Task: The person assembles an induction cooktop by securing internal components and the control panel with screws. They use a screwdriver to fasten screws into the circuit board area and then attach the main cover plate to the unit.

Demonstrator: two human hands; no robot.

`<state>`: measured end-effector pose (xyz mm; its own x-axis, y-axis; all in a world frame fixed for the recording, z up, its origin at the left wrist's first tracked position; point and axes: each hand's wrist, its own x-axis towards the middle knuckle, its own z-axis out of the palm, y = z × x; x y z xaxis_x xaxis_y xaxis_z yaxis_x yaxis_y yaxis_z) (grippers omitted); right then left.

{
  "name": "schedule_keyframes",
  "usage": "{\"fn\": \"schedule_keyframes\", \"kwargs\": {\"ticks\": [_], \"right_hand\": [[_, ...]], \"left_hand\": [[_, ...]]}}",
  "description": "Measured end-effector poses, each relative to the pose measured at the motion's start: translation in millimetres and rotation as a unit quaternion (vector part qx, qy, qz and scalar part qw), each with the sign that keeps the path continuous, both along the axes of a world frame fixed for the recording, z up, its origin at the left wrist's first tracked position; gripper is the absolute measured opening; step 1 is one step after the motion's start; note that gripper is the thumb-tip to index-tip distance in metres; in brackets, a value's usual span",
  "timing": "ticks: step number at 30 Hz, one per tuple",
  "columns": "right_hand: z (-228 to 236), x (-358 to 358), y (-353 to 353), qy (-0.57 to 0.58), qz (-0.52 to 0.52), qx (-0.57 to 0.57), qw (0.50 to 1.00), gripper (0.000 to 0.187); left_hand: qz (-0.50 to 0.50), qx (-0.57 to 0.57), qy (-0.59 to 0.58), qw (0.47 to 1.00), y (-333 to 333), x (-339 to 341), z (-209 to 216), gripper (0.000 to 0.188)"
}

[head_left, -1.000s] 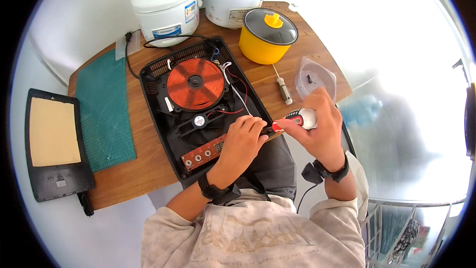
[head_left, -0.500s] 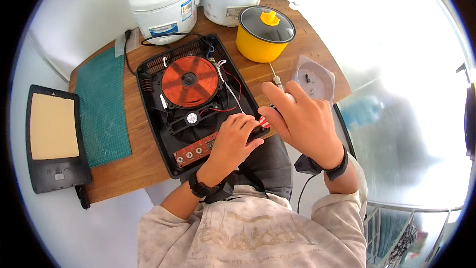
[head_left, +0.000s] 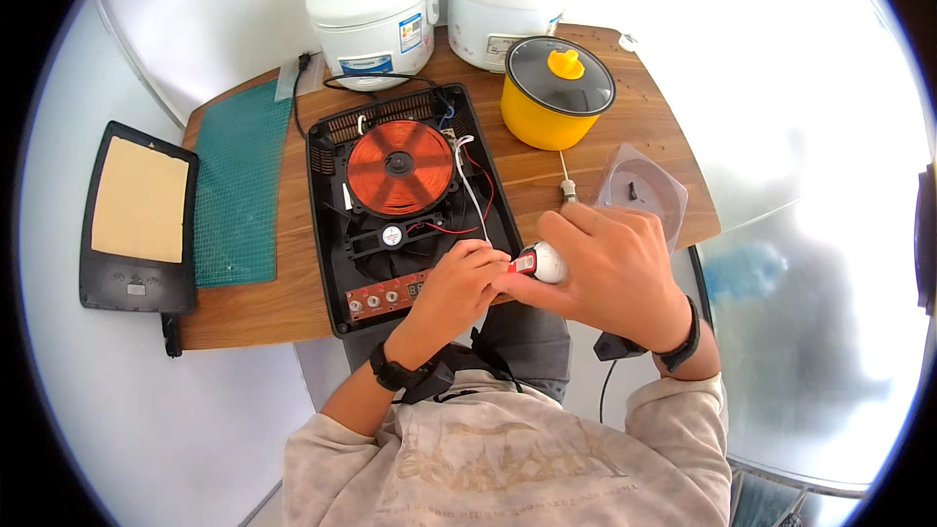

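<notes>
An opened induction cooker base (head_left: 322, 263) lies on the table with its copper coil (head_left: 376, 176), fan (head_left: 391, 236) and red control board (head_left: 363, 302) exposed. My right hand (head_left: 615, 268) is closed around a white, rounded tool (head_left: 550, 263) with a red and black section, beside the base's near right corner. Bent over the right end of the control board, my left hand (head_left: 457, 283) has its fingertips drawn together against the tool's red end. Whatever lies between those fingertips is hidden. A thin white wire (head_left: 472, 185) runs from beside the coil toward my left fingers.
Two white rice cookers (head_left: 376, 29) (head_left: 503, 10) and a yellow pot (head_left: 547, 112) stand at the back. A screwdriver (head_left: 568, 185) and a clear tray (head_left: 664, 197) with small dark parts lie right. Left are a green cutting mat (head_left: 234, 195) and a black-framed cover (head_left: 137, 278).
The view has shifted, so the table sits lower and further right. The tool in my right hand has turned, showing its white body, and both hands have come together.
</notes>
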<state>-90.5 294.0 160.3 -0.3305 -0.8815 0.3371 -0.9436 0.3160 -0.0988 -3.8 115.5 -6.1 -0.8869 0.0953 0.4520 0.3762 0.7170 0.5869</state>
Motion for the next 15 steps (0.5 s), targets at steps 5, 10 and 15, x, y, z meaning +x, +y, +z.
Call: {"fn": "schedule_keyframes", "kwargs": {"ticks": [5, 10, 15], "right_hand": [[13.5, -2.0, -1.5, -0.041, 0.094, -0.027, 0.994, 0.038], [13.2, -9.3, 5.0, -0.054, 0.089, -0.028, 0.994, 0.034], [7.2, 1.0, -7.3, 0.033, 0.005, -0.031, 0.999, 0.034]], "left_hand": [[0.027, 0.051, -0.039, 0.998, 5.7, 0.9, 1.9, 0.022], [0.004, 0.045, -0.006, 0.999, 3.2, 1.9, 2.6, 0.022], [0.024, 0.053, -0.024, 0.998, 4.0, 1.2, 7.0, 0.022]]}}
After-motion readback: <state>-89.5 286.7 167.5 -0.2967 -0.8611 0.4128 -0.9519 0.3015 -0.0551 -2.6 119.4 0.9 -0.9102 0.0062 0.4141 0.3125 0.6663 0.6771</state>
